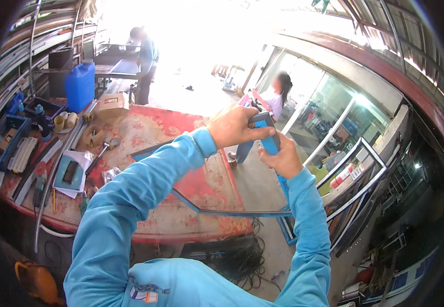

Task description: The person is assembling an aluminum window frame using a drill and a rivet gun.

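Between my two hands, raised at chest height, sits the corner of a blue-taped metal frame [269, 134]. My left hand [234, 127] is closed over the top of that corner, fingers wrapped round it. My right hand [283, 157] is closed on the upright rail just below, thumb pressing the blue strip. One rail [232, 212] of the same frame runs back below my forearms and lies on the desk [160, 128], which is covered by a red patterned cloth. To the left of my left arm lie a hammer [101, 152], a blue tray [69, 173] on papers, and a blue jerrycan [80, 86] further off.

Risk, as I judge it: the frame is long and mostly unsupported beyond my hands, so a slackened grip could let the corner twist and swing toward the glass panels [355, 179] leaning below my right hand. A person in a light top [278, 97] stands just beyond the hands; a sudden swing could reach that way.
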`<state>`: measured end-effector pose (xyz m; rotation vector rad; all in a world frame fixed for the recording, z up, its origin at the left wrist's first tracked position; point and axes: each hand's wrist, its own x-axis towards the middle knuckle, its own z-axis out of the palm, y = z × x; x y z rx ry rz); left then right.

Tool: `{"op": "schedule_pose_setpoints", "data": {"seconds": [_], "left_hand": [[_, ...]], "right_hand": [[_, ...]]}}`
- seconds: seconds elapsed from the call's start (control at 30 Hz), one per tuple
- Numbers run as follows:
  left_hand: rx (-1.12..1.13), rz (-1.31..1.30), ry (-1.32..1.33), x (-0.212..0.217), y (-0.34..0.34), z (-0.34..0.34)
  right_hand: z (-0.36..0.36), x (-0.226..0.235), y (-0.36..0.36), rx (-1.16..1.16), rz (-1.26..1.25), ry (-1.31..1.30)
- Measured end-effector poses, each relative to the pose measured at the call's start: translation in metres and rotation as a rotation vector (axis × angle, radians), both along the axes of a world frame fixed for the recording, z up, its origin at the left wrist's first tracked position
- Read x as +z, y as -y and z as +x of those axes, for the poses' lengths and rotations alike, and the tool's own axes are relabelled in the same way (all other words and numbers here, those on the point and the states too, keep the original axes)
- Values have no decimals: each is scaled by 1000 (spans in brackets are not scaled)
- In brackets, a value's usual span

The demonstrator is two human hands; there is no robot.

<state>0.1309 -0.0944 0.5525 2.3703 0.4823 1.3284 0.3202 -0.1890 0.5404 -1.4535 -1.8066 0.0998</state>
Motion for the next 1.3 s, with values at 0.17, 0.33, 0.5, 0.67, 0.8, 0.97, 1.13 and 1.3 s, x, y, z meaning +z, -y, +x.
{"op": "schedule_pose_setpoints", "data": {"seconds": [0.17, 0.33, 0.5, 0.67, 0.8, 0.97, 1.13, 1.3], "left_hand": [[-7, -25, -40, -3, 3, 2], [-252, -185, 29, 6, -13, 5], [-383, -334, 67, 17, -21, 2], [-296, -436, 97, 26, -13, -1], [-238, -533, 105, 23, -7, -3], [-228, -614, 123, 19, -3, -3], [-229, -586, 79, 13, -4, 1], [-36, -497, 161, -3, -18, 10]], "right_hand": [[-4, 1, 8, 39, -25, -64], [-4, 7, 2, 9, -54, -102], [-1, 26, -8, 87, -118, -95], [-1, 50, -13, 122, -212, -87], [-1, 58, -12, 172, -330, -80], [-3, 57, -8, 185, -368, -86], [-2, 50, -13, 155, -407, -97], [-2, 46, -19, 148, -351, 146]]}}
